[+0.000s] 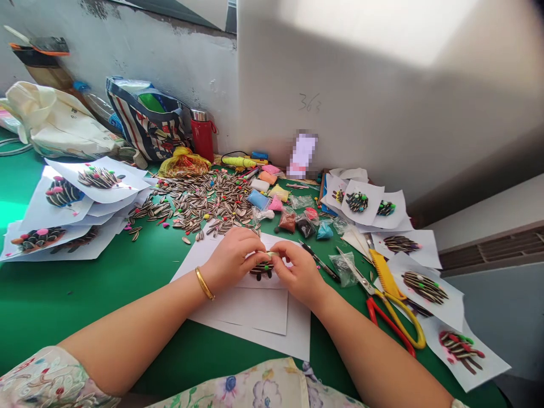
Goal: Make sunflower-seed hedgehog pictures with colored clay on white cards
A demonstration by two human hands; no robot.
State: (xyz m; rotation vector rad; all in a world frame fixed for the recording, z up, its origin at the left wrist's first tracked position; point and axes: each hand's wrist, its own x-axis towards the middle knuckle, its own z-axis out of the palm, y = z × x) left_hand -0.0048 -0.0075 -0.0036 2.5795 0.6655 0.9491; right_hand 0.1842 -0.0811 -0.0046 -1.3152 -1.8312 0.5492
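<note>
Both hands meet at the middle of the white paper sheet [255,311], right over a small seed figure [261,269]: a dark oval lump studded with striped sunflower seeds and a few coloured dots. The left hand [232,255], gold bangle [204,283] at the wrist, curls over it with its grip pressed together on the figure's upper left edge. The right hand [300,272] pinches the top of the same figure between thumb and forefinger. Something tiny sits in that pinch, too small to name.

This one looks partly built, with seeds on and some dots in place, and the fingers are at work on its top. Plenty is done around it. Finished figures on paper squares fan out at the left [63,192], and more lie at the right [425,286]. Supplies remain too: a broad heap of loose sunflower seeds [204,198] just beyond the sheet, and coloured clay packets [267,190] beside it.

The tabletop [85,283] is green and crowded. Yellow-and-red scissors [395,306] lie to the right of the hands, with a pen [318,260] between them and the sheet. At the back stand a red flask [203,139], a striped bag [144,122] and a yellow mesh bag [183,163], against a scuffed white wall [361,113] with a patch of sunlight high up.
</note>
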